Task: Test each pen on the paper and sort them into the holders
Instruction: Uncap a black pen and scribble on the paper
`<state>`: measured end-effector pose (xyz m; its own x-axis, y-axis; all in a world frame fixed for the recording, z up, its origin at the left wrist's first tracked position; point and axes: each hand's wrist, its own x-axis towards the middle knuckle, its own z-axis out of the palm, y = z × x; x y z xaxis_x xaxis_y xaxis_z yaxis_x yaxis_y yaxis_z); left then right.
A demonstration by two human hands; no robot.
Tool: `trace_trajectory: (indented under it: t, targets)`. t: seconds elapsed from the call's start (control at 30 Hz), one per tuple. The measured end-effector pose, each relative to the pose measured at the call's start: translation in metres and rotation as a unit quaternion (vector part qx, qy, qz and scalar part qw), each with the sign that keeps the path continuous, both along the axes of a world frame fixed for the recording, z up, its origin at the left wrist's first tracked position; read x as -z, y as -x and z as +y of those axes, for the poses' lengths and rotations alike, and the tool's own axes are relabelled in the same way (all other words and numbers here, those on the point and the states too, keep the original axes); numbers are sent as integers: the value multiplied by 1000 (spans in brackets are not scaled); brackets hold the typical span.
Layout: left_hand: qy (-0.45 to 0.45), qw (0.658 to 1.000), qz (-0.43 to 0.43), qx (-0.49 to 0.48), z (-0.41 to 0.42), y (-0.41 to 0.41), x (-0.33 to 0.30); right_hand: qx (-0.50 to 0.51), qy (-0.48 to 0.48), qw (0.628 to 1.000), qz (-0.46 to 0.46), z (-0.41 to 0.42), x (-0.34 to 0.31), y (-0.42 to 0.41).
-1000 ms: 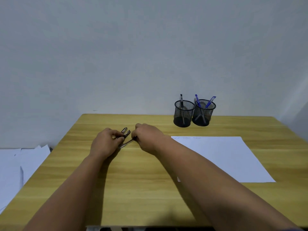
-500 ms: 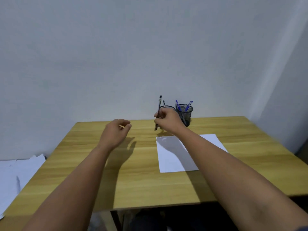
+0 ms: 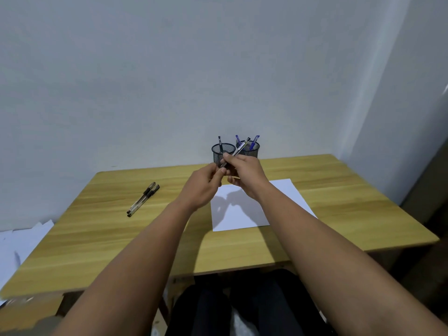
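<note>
Both hands now meet above the paper (image 3: 240,209): the left hand (image 3: 202,187) has come across to pinch the lower end of the pen (image 3: 236,152), which the right hand (image 3: 244,174) grips mid-barrel, tilted toward the two holders (image 3: 223,152) at the table's (image 3: 339,190) far edge. Likely uncapping: pull straight along the barrel. Two pens (image 3: 143,199) wait near the left edge. No writing is legible.
</note>
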<state>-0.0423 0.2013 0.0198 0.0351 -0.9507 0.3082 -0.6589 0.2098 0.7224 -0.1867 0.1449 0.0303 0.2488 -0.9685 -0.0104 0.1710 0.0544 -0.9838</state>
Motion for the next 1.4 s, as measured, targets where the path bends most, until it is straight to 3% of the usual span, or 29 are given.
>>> trace_trajectory:
  t: [0.3, 0.4, 0.47, 0.57, 0.7, 0.83, 1.0, 1.13, 1.4]
  targets:
    - [-48, 998, 32, 22, -8, 10, 9, 59, -114, 987, -93, -23, 17, -6]
    - [-102, 992, -65, 39, -1, -14, 31, 199, -157, 952, -172, -55, 15, 26]
    - [-82, 982, -171, 7, 3, -40, 56, 253, -131, 953, -98, -73, 16, 57]
    - [11, 949, -299, -102, -8, -71, 80, 243, -66, 967, 23, -81, 26, 72]
    - [-6, 907, -390, -158, -31, -86, 93, 189, -19, 981, 45, -76, 50, 66]
    - [-23, 905, -382, -187, -45, -87, 101, 201, 7, 976, 86, -75, 65, 72]
    - [-4, 954, -283, -101, -56, -67, 102, 212, 21, 974, 78, -73, 72, 74]
    - [-31, 950, -307, -38, -57, -56, 107, 188, 25, 976, 103, -83, 75, 75]
    - [-39, 953, -297, -41, -58, -55, 112, 155, 45, 981, 105, -105, 89, 55]
